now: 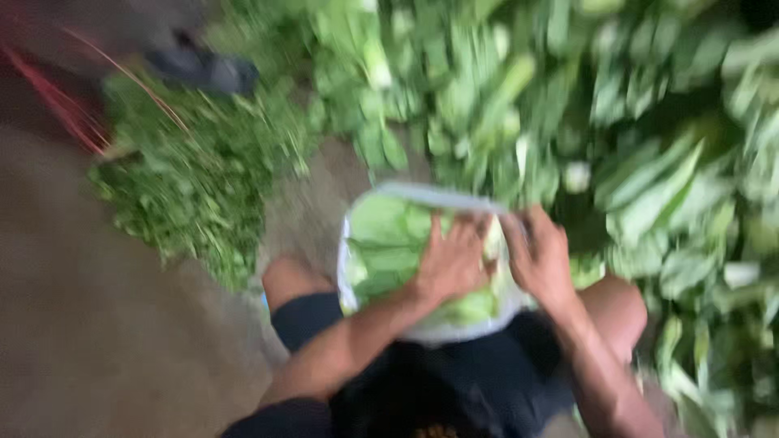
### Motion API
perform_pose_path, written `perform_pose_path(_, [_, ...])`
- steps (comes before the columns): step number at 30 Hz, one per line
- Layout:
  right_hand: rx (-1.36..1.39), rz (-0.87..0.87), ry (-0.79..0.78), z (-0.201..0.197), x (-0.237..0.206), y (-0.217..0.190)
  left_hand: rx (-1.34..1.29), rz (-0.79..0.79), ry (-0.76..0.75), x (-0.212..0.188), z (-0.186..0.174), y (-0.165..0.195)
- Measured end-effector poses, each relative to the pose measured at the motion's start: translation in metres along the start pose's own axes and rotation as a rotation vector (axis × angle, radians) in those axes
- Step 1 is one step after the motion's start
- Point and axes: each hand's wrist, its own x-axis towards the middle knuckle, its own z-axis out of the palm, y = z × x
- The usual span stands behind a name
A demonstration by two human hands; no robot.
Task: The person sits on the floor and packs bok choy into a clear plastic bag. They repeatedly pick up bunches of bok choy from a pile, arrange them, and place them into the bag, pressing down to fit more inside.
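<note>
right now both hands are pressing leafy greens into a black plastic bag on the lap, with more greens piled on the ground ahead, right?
Not quite: the bag is white or clear, not black. The head view shows the left hand flat on the greens inside it and the right hand at its rim, more greens piled ahead.

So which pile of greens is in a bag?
The pale green leafy bunch under the left hand, inside the clear plastic bag. The other heaps lie loose on the ground.

Two bare forearms without sleeves, left hand (451,261) and right hand (542,258) without gloves or rings, black shorts (454,389) ending above the bare knees, all blurred by motion
</note>
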Motion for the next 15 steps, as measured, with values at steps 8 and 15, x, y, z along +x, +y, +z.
perform_pose_path(8, [-0.033, 0.517, 0.004, 0.015, -0.105, 0.054, -0.073, 0.338, -0.265, -0.033, -0.056, -0.003])
perform_pose_path(15, [0.155, -0.025, 0.631, 0.071, -0.149, 0.103, -0.426, 0.458, -0.005, -0.06, -0.027, -0.025])
